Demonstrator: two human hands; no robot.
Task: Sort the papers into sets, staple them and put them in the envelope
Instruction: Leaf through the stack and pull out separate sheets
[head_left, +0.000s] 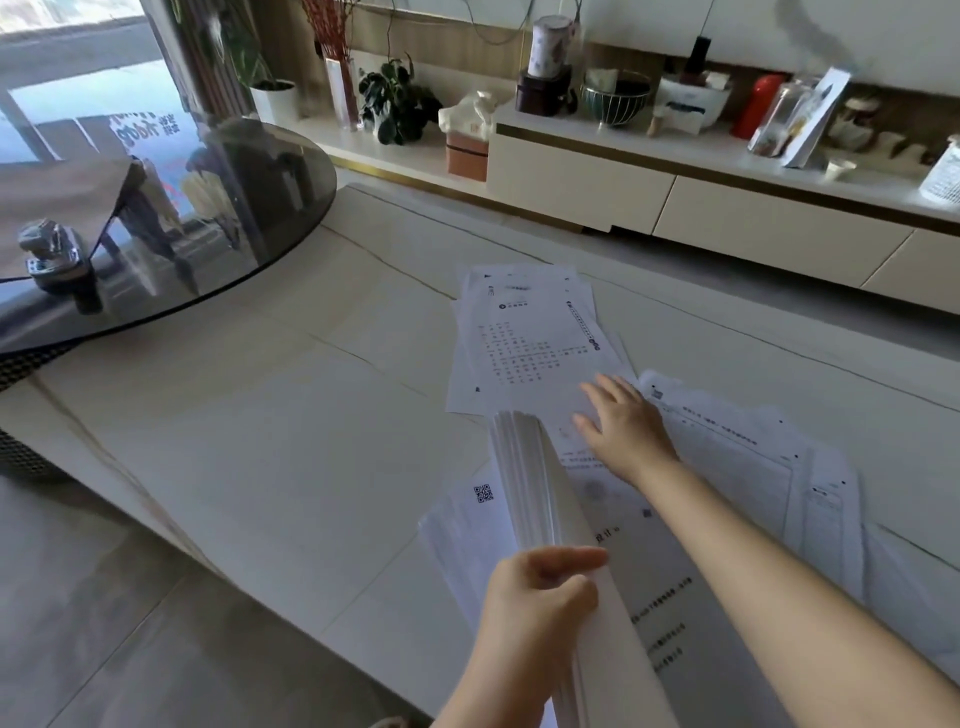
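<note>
Low in the frame, the left hand (540, 597) holds a thick stack of white paper sheets (550, 499) on its edge, grip clamped on it. Just above, the right hand (623, 426), fingers straight and apart, presses a printed white page (524, 343) lying on the pale stone surface (291, 415).

Thick paper stack (540, 488) held tilted, printed sheets (524, 338) spread flat

Matt white paper sheets (524, 343) are spread on a smooth, pale stone-look table (260, 415); the round glass top (223, 208) is seen as dark and glossy.
</note>
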